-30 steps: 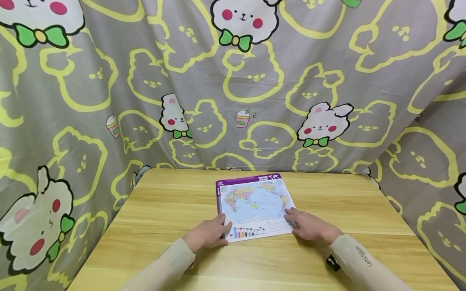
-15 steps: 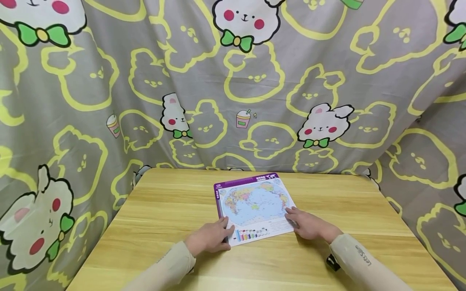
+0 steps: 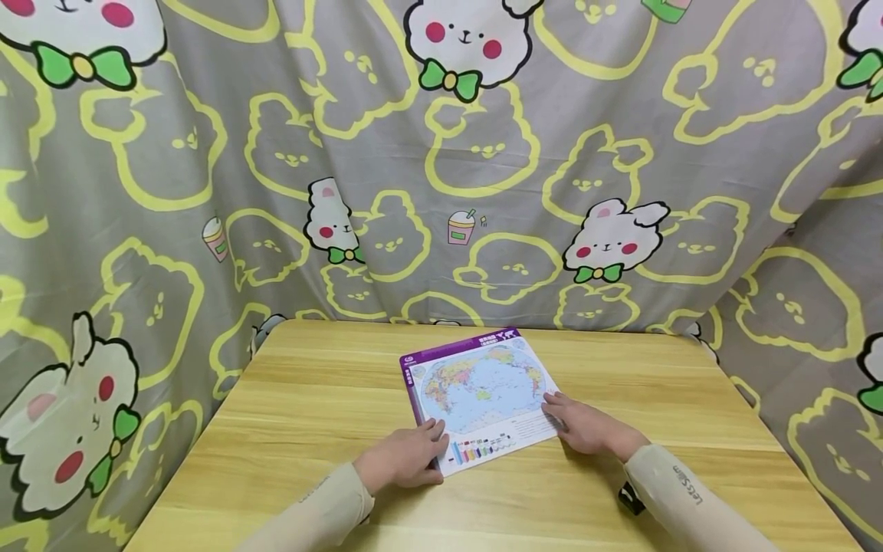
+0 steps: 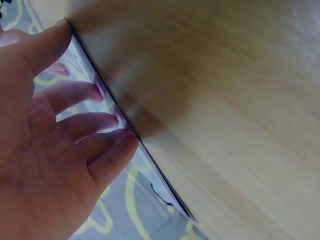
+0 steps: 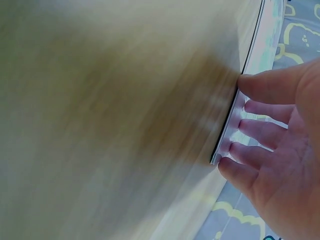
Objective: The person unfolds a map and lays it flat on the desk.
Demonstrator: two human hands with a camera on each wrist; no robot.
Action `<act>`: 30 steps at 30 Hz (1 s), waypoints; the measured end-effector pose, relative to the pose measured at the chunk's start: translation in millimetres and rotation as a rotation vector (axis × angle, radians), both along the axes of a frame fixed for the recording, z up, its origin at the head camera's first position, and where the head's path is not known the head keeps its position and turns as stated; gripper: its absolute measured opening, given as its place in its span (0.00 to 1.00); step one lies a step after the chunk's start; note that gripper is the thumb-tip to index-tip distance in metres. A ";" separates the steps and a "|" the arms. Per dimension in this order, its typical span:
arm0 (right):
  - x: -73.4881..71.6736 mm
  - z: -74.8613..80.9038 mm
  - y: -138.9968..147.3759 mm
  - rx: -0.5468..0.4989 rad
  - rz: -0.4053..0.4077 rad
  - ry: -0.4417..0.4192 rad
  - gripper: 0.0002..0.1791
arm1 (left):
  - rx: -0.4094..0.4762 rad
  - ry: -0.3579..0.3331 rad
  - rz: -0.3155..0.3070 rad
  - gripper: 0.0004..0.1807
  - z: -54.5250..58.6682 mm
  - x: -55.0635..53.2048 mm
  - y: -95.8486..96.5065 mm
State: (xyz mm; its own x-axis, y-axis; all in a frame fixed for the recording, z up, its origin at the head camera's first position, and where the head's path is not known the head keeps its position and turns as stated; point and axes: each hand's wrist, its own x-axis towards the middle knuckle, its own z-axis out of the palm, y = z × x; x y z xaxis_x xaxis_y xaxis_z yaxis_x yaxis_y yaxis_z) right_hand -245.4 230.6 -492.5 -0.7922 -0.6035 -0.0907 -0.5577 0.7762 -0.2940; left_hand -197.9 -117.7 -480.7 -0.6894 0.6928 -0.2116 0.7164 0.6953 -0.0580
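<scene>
A world map [image 3: 486, 395] with a purple border lies slightly turned on the wooden table. At its lower left corner, my left hand [image 3: 403, 458] has its fingers laid over the side edge and its thumb at the corner. On the opposite side my right hand [image 3: 588, 426] touches the lower right edge with outstretched fingers. The left wrist view shows the left thumb [image 4: 52, 42] and fingertips along the map's thin dark edge. In the right wrist view, the right hand's [image 5: 280, 155] fingertips and thumb line the map's edge near a corner.
A grey curtain [image 3: 386, 115] with rabbit faces and yellow outlines hangs behind and on both sides of the table [image 3: 303, 399]. A dark strap [image 3: 631, 498] shows under the right sleeve.
The map has turned counterclockwise on the table, its lower left corner shifting right and towards me. My left hand has moved along with that corner; my right hand has hardly moved.
</scene>
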 end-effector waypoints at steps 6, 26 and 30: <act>-1.6 0.7 0.1 0.005 -0.017 -0.001 0.23 | -0.009 -0.009 -0.007 0.37 2.1 3.9 3.4; -15.6 -0.4 -2.0 0.049 -0.015 0.026 0.25 | 0.001 0.015 -0.040 0.35 1.0 12.7 12.8; -16.0 2.1 -3.1 0.049 -0.010 0.042 0.24 | 0.007 0.018 -0.041 0.33 1.3 13.7 15.3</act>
